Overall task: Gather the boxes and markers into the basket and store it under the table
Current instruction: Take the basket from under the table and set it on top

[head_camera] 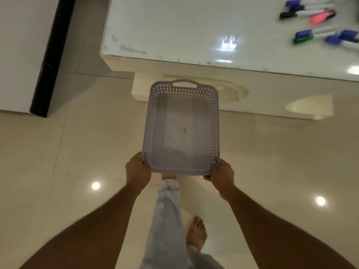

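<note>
Step in hand: I read this as carrying the empty basket point(180, 121) to the table point(174, 26). I would keep it level, lift it over the near edge and set it on bare tabletop just beside the markers point(318, 22), so they can be gathered in without a long reach
Caution: the tabletop looks glossy and the markers are round, so I judge a gentle set-down wise, lest a bump send them rolling
Left hand point(138, 167): curled round the basket's near left corner and gripping the rim; forearm stretched straight ahead
Basket: lilac with perforated walls and nothing inside, held in the air above the tiled floor, short of the table, its far handle pointing at the table's edge
Right hand point(221, 175): curled round the near right corner and gripping it, matching the left; forearm angled inward
Markers: a loose, blurred cluster at the table's far right, with blue, black and green caps and one pink, well apart from the basket
Boxes: none in view
</note>
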### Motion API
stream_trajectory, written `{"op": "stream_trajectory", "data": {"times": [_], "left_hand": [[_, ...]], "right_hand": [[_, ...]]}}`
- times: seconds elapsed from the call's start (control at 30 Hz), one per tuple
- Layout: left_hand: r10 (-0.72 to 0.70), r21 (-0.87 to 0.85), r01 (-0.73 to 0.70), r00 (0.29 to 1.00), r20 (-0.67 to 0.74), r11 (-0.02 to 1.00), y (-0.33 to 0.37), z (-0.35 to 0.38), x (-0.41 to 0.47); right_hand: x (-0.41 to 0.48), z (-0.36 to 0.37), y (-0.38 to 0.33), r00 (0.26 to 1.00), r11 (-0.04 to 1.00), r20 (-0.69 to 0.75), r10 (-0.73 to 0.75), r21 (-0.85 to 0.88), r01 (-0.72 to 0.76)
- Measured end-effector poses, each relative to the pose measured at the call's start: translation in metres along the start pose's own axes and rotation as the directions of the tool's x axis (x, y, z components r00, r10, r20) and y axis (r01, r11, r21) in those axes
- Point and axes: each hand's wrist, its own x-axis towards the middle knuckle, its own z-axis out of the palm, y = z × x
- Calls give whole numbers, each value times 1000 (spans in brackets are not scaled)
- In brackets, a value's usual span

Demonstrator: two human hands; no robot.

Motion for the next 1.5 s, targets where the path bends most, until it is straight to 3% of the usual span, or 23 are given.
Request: {"op": "stream_trajectory", "data": {"times": [0.27, 0.5, 0.8, 1.13, 1.33, 1.5], "left_hand": [[30, -42, -30, 1000, 7, 999, 35, -56, -126], [129, -78, -133, 990, -55, 988, 103, -105, -133], [254, -56, -264, 957, -138, 963, 210, -163, -15], [237, -86, -246, 966, -106, 965, 320, -164, 196], [245, -55, -249, 968, -61, 967, 356, -150, 271], [189, -37, -189, 982, -6, 981, 352, -138, 284]], "right_hand": [[-124, -68, -3, 1000, 1000, -10, -26, 15, 26], [-155, -98, -87, 979, 978, -14, -205, -47, 204], [-100, -77, -247, 936, 936, -5, -353, -17, 353], [62, -15, -406, 950, 953, -85, -301, 0, 302], [130, 4, -440, 974, 977, -106, -200, 59, 206], [147, 9, -436, 983, 988, -101, -156, 6, 157]]}}
